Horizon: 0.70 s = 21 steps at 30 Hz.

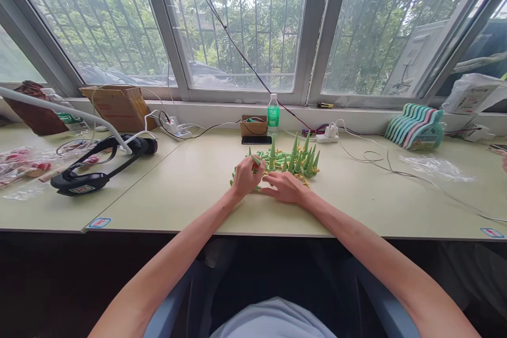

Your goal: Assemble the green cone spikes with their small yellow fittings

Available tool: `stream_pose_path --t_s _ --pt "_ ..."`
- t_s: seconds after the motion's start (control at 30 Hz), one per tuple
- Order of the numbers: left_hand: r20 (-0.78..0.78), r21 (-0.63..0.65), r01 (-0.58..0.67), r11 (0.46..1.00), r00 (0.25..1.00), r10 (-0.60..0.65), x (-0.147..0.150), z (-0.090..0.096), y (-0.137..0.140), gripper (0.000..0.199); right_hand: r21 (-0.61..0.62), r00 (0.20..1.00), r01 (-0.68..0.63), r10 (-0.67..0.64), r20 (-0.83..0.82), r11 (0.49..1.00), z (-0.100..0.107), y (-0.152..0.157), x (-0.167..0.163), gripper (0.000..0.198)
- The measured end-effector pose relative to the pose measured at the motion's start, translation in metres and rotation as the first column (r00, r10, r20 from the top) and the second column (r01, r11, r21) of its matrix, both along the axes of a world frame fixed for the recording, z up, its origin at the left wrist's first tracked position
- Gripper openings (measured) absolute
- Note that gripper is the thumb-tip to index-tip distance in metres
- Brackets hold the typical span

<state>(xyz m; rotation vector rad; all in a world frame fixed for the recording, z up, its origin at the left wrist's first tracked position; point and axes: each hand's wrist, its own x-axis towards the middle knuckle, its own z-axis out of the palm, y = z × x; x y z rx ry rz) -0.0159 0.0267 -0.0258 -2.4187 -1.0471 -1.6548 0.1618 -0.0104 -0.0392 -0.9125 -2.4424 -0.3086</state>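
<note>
Over the near left side of a cluster of green pieces, my left hand [246, 175] is closed with a small green cone-shaped piece [256, 160] between its fingers. My right hand [285, 186] lies low over the table beside it, fingers stretched to the left and apart, with nothing visible in them. Several upright green cones [296, 157] stand just beyond my right hand, with small yellow pieces [306, 182] around their bases. More green pieces lie flat behind my hands, partly hidden by them.
Behind the cluster are a black phone [256, 140], a small brown box [254, 125] and a water bottle [273, 114]. A black headset [99, 166] lies left. Pastel hangers [415, 127], a clear plastic bag [438, 168] and white cables [390, 169] are on the right.
</note>
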Motion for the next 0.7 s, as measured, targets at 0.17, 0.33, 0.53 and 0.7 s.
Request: stream_pose_path --t_s 0.17,0.33,0.53,0.7 --pt "0.007 0.0 0.01 1.0 1.0 -0.01 0.0002 0.0006 -0.0008 0.022 0.038 0.998 0.063 -0.063 -0.008 0.997 -0.0026 0.0037 0.0006 0.027" --pt "0.01 0.024 0.014 1.0 1.0 -0.014 0.0006 0.0005 -0.0013 0.023 -0.019 0.996 0.091 -0.091 -0.021 0.996 0.0012 0.0032 0.0002 0.018" --pt "0.005 0.026 0.018 0.999 1.0 -0.018 -0.0002 -0.0005 -0.0015 0.022 -0.118 0.993 0.114 -0.114 0.008 0.986 0.0012 0.0047 0.0 0.015" --pt "-0.008 0.017 0.031 0.999 1.0 -0.031 -0.0008 0.0002 -0.0019 0.023 -0.15 0.991 0.137 -0.135 0.027 0.979 -0.0003 0.0059 -0.0005 0.013"
